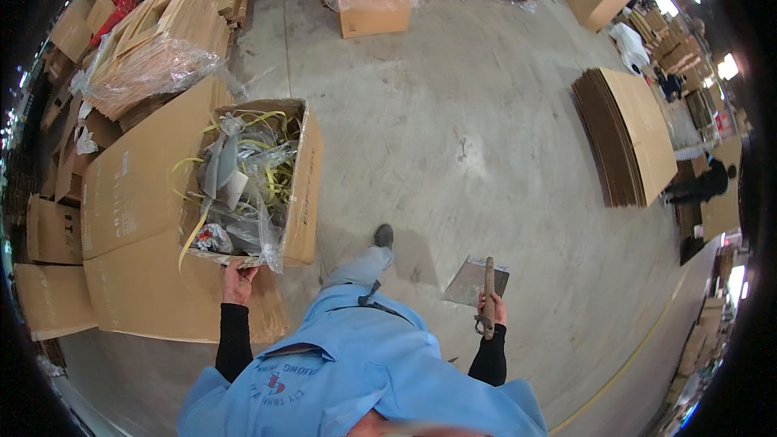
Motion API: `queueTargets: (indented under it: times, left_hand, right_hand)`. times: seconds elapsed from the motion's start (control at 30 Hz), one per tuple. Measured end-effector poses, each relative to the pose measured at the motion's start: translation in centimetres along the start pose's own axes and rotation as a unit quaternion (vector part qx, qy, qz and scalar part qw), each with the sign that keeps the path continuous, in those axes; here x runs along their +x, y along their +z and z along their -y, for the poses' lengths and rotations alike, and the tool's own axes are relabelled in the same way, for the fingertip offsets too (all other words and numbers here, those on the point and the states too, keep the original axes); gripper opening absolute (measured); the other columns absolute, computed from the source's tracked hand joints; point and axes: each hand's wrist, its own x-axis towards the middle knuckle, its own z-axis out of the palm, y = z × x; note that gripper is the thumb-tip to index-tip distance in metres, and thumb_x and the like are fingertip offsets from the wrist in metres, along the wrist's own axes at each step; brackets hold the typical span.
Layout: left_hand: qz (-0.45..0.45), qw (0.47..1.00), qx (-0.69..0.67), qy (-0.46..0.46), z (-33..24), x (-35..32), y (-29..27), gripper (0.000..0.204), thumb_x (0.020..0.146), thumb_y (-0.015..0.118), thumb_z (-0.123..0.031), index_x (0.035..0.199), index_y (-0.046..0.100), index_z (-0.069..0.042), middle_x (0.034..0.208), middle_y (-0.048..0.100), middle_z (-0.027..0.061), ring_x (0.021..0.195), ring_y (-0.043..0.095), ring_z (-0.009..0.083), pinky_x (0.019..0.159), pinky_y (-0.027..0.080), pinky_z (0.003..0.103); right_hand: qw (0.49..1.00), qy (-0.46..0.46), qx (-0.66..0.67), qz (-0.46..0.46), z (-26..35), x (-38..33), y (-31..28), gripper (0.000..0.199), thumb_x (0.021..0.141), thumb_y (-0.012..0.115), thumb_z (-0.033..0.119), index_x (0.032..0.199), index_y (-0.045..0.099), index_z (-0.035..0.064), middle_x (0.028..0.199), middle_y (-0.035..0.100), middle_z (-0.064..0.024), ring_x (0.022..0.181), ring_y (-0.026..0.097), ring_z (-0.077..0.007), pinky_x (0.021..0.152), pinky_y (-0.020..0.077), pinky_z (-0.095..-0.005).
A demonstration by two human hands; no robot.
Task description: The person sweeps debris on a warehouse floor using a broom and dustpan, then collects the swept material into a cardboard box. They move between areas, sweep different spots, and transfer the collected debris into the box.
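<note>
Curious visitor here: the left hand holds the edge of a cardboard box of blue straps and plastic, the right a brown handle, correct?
Not quite: the head view shows yellow straps, not blue. Otherwise yes: left hand on the edge of the cardboard box, right hand on the brown handle.

Lower left of the frame, the left grip (236,283) has curled fingers, its forearm (235,338) nearly upright; lower right, the right grip (497,309) is closed, its forearm (489,360) pointing upward.

Left: brown box (307,202), yellow straps (279,186). Right: grey pan (467,282), brown handle (489,277). Near: light-blue shirt (348,356), black sleeves (235,340). Floor (453,97): grey.
</note>
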Motion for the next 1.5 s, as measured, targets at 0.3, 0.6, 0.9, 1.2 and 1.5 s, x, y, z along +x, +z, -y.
queueTargets:
  times: [0.3, 0.6, 0.9, 1.2, 1.5]
  left_hand:
    - [-0.005, 1.0, 0.017, 0.002, -2.1, 1.7, 6.7, 0.016, 0.078, 0.054, 0.002, 0.094, 0.052, 0.0, 0.089, 0.059, 0.0126, 0.077, 0.063, 0.0255, 0.07, 0.058, 0.04]
    - [-0.072, 0.996, 0.046, 0.028, -3.3, -0.5, 16.4, 0.02, 0.08, 0.054, -0.002, 0.1, 0.052, -0.005, 0.09, 0.061, 0.01, 0.079, 0.064, 0.0243, 0.069, 0.058, 0.037]
    - [-0.178, 0.983, 0.014, -0.051, -5.3, 1.3, 22.5, 0.02, 0.08, 0.055, -0.003, 0.099, 0.053, -0.006, 0.09, 0.061, 0.011, 0.082, 0.063, 0.0251, 0.072, 0.057, 0.04]
    - [-0.147, 0.989, 0.024, -0.013, -7.7, 6.7, 31.1, 0.04, 0.08, 0.052, 0.002, 0.117, 0.042, -0.008, 0.097, 0.059, 0.0116, 0.083, 0.064, 0.0275, 0.068, 0.059, 0.044]
    - [-0.194, 0.975, 0.11, -0.001, -12.7, 7.5, 39.2, 0.036, 0.079, 0.054, 0.001, 0.114, 0.048, -0.006, 0.098, 0.06, 0.0102, 0.083, 0.064, 0.0247, 0.069, 0.059, 0.04]
  right_hand:
    - [0.993, 0.119, -0.001, -0.016, 10.1, 5.6, 11.5, 0.036, 0.087, 0.047, 0.02, 0.111, 0.042, -0.006, 0.087, 0.054, -0.0116, 0.07, 0.057, -0.0186, 0.06, 0.0515, -0.0301]
    - [0.992, 0.037, -0.085, -0.083, 18.2, 19.0, 19.5, 0.023, 0.085, 0.052, 0.012, 0.101, 0.048, -0.0041, 0.081, 0.057, -0.015, 0.067, 0.059, -0.0237, 0.057, 0.0553, -0.0288]
    - [0.963, 0.02, -0.195, -0.183, 24.7, 28.1, 30.2, 0.012, 0.09, 0.043, 0.012, 0.091, 0.046, 0.0006, 0.073, 0.054, -0.011, 0.058, 0.057, -0.018, 0.048, 0.0506, -0.0275]
    - [0.98, -0.028, -0.055, -0.187, 30.1, 37.3, 37.4, 0.02, 0.09, 0.036, 0.007, 0.098, 0.051, -0.0044, 0.081, 0.057, -0.0129, 0.066, 0.057, -0.0238, 0.056, 0.0535, -0.0333]
    - [0.871, -0.057, -0.43, -0.232, 31.4, 50.0, 43.4, 0.023, 0.092, 0.04, 0.013, 0.1, 0.055, -0.0027, 0.095, 0.062, -0.0138, 0.087, 0.059, -0.0259, 0.068, 0.0504, -0.0414]
